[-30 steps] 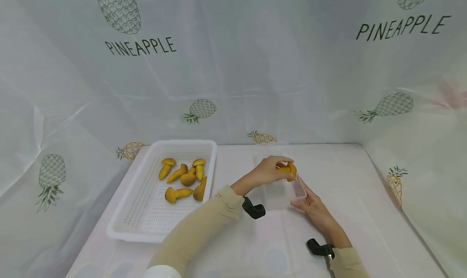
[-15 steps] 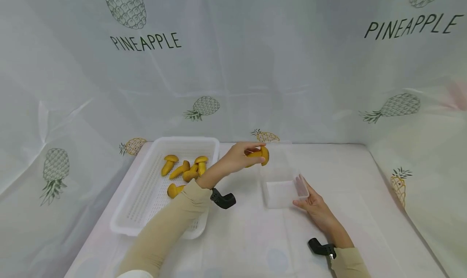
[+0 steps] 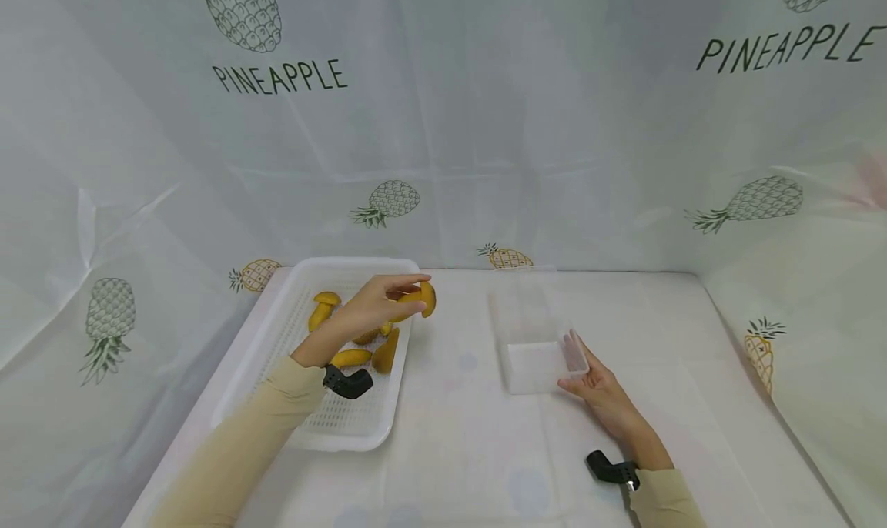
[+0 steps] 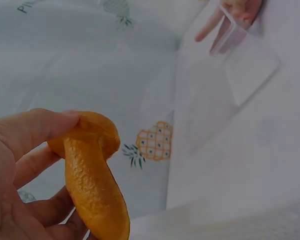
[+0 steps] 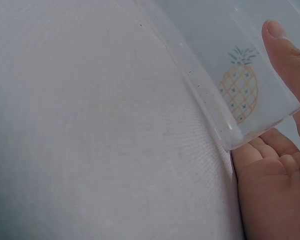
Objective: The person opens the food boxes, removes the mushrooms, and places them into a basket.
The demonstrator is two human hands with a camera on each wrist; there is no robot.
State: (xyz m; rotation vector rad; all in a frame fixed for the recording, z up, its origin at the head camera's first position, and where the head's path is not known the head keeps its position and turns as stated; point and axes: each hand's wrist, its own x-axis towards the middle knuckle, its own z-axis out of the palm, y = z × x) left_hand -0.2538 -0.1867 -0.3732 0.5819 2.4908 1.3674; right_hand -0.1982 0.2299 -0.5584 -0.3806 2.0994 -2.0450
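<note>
My left hand pinches a yellow-brown mushroom above the right rim of a white perforated basket. In the left wrist view, the thumb presses the cap of the mushroom and its thick stem points down. Several similar mushrooms, such as a mushroom, lie in the basket, partly hidden by my left arm. My right hand holds the right side of a clear plastic box with a raised lid. Close up, thumb and fingers stand on either side of the box's corner.
A white cloth covers the table. Behind it hangs a pale curtain printed with pineapples, and the curtain also closes off both sides. Each wrist wears a black camera, such as the left camera.
My left hand has moved left from above the clear box to over the basket, with the mushroom still in its grasp. My right hand stays at the box. The head view has shifted slightly.
</note>
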